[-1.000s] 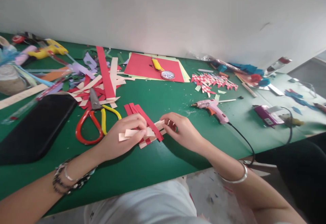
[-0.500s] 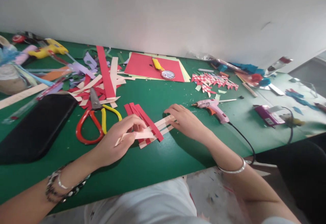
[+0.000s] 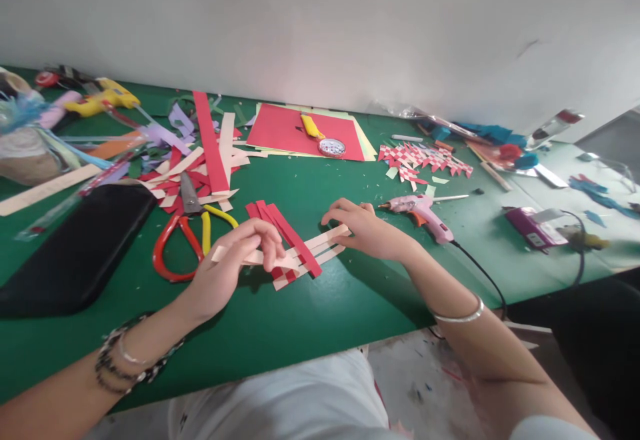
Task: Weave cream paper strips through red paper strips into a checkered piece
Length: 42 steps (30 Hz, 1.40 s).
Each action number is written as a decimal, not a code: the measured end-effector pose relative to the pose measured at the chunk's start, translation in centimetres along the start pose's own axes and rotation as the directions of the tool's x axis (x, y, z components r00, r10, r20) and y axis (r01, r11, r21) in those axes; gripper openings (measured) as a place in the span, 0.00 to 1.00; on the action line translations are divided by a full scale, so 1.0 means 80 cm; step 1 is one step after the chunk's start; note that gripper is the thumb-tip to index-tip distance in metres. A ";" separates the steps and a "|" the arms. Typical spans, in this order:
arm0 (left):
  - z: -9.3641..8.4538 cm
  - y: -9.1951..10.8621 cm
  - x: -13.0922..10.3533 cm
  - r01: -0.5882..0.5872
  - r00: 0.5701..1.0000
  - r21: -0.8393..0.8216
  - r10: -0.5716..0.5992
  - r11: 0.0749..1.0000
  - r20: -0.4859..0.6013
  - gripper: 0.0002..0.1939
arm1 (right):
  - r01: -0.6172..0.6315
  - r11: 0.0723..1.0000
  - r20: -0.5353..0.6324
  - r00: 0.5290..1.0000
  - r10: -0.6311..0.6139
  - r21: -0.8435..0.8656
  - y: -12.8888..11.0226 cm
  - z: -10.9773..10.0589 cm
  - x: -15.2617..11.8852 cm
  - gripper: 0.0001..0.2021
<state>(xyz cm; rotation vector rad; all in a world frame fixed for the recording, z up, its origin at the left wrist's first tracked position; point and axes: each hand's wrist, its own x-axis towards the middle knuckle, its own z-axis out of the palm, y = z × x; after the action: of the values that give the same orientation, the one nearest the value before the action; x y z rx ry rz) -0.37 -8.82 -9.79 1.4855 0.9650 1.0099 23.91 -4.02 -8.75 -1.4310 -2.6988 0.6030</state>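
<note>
On the green table, red paper strips (image 3: 295,239) cross cream paper strips (image 3: 323,261) in a small woven piece. My left hand (image 3: 230,260) has its fingers curled round a loose cream strip (image 3: 285,263), whose one end pokes out beyond the thumb and whose other end lies over the weave. My right hand (image 3: 367,230) is closed on the right end of a cream strip, pinched between thumb and fingers. The far ends of the red strips point away from me.
Scissors (image 3: 193,227) with red and yellow handles and a black case (image 3: 75,247) lie left. A pink glue gun (image 3: 425,213) with a cord is right. Behind are red paper sheets (image 3: 280,130), a paper scrap pile (image 3: 200,167) and a checkered woven piece (image 3: 425,157).
My left hand has lifted and shifted slightly left, its fingers less tightly bent over the strip. My right hand stays nearly in place at the strip's end. The view has moved slightly.
</note>
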 end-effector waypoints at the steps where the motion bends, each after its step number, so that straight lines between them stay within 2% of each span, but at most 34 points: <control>1: 0.003 0.000 0.002 -0.003 1.000 -0.026 0.003 1.000 -0.008 0.11 | 0.003 1.000 0.000 1.000 -0.003 0.014 0.001 0.000 0.000 0.10; 4: 0.014 0.001 0.007 0.003 1.000 -0.094 -0.005 0.996 -0.025 0.11 | 0.036 0.997 0.008 0.999 -0.037 0.063 0.002 -0.002 -0.001 0.09; 8: 0.023 -0.001 0.009 0.030 0.999 -0.089 -0.033 0.996 -0.034 0.07 | 0.082 0.990 0.023 0.996 -0.085 0.111 0.003 -0.002 0.000 0.05; 13: 0.023 -0.001 0.005 -0.062 0.998 0.013 0.062 0.998 -0.024 0.08 | 0.106 0.979 -0.005 0.994 -0.107 0.171 0.005 0.003 0.002 0.07; 17: 0.026 -0.002 0.003 -0.127 0.991 0.151 0.121 0.980 0.048 0.09 | 0.108 0.969 0.008 0.994 -0.113 0.220 0.000 0.001 0.002 0.06; 20: 0.027 -0.006 0.002 -0.157 0.976 0.292 0.103 0.944 0.192 0.11 | 0.086 0.964 0.022 0.995 -0.095 0.251 -0.005 -0.002 0.002 0.06; 23: 0.027 -0.008 0.001 -0.314 0.924 0.460 0.157 0.830 0.348 0.12 | 0.080 0.960 0.006 0.996 -0.085 0.268 -0.006 -0.002 0.004 0.05; 26: 0.028 -0.009 0.000 -0.451 0.885 0.573 0.263 0.684 0.384 0.15 | 0.060 0.964 -0.010 0.998 -0.060 0.260 -0.007 0.001 0.006 0.05; 30: 0.027 -0.012 -0.004 -0.487 0.873 0.679 0.276 0.550 0.403 0.15 | 0.028 0.957 -0.029 0.999 -0.021 0.289 -0.009 0.003 0.007 0.05; 35: 0.018 -0.015 -0.008 -0.603 0.791 0.763 0.298 0.234 0.534 0.19 | -0.038 0.947 -0.043 0.998 0.054 0.319 -0.011 0.005 0.008 0.04; 37: 0.015 -0.016 -0.009 -0.619 0.772 0.773 0.290 0.139 0.566 0.20 | -0.069 0.943 -0.049 0.995 0.089 0.326 -0.012 0.006 0.009 0.06; 39: 0.014 -0.015 -0.010 -0.625 0.762 0.776 0.283 0.085 0.582 0.20 | -0.089 0.941 -0.045 0.993 0.109 0.326 -0.012 0.006 0.010 0.08; 42: 0.015 -0.014 -0.009 -0.634 0.749 0.771 0.294 0.060 0.593 0.18 | -0.091 0.946 -0.040 0.993 0.108 0.312 -0.012 0.007 0.011 0.10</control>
<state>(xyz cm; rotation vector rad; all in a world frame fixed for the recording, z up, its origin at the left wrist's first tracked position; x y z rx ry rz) 0.44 -9.76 -11.05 3.1476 0.8861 0.4662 22.56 -3.98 -9.05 -1.4777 -2.3656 0.9294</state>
